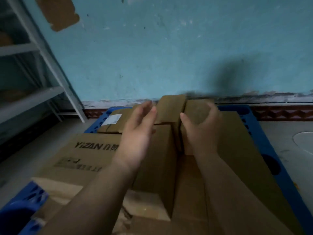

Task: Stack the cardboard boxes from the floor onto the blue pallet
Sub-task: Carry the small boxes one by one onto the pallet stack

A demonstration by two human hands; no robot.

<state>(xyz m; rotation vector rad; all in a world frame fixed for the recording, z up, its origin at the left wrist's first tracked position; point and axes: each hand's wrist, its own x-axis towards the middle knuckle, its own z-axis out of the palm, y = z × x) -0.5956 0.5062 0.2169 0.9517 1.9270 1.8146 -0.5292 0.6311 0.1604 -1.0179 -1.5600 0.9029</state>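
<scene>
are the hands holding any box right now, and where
Neither clearly: the left hand and right hand are open on either side of a small brown cardboard box on the stack; contact is blurred.

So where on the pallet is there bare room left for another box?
Little. The blue pallet shows bare only as a strip along its right edge, beside the long box, and at the near-left corner. The middle is packed: printed box, labelled box, and small boxes between the left hand and right hand.
</scene>
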